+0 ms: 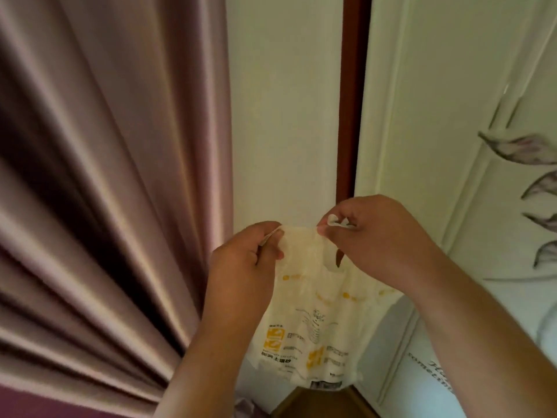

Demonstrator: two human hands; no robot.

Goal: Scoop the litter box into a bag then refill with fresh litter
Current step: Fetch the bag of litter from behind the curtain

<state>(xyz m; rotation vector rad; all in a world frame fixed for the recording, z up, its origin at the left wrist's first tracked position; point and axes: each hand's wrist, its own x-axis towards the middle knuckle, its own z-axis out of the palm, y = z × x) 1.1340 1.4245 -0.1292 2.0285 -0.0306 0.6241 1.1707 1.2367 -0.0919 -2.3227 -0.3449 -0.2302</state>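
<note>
Both forearms rise from the lower edge. Left hand [245, 260] and right hand [370, 233], fingers curled, each pinch the top edge of a printed plastic bag [313, 327], which hangs between them before a wall corner, beside a curtain [105, 176]. Opposed pinches likely serve to part its mouth. No litter box shows.

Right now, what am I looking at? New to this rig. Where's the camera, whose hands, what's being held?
One picture, from a camera worn on a person's head, looking forward and down. No machine: two bare hands. The left hand and right hand each pinch the top edge of a thin cream plastic bag printed in yellow and black, which hangs between them. Behind are a mauve curtain on the left and a cream wall. No litter box is in view.
</note>
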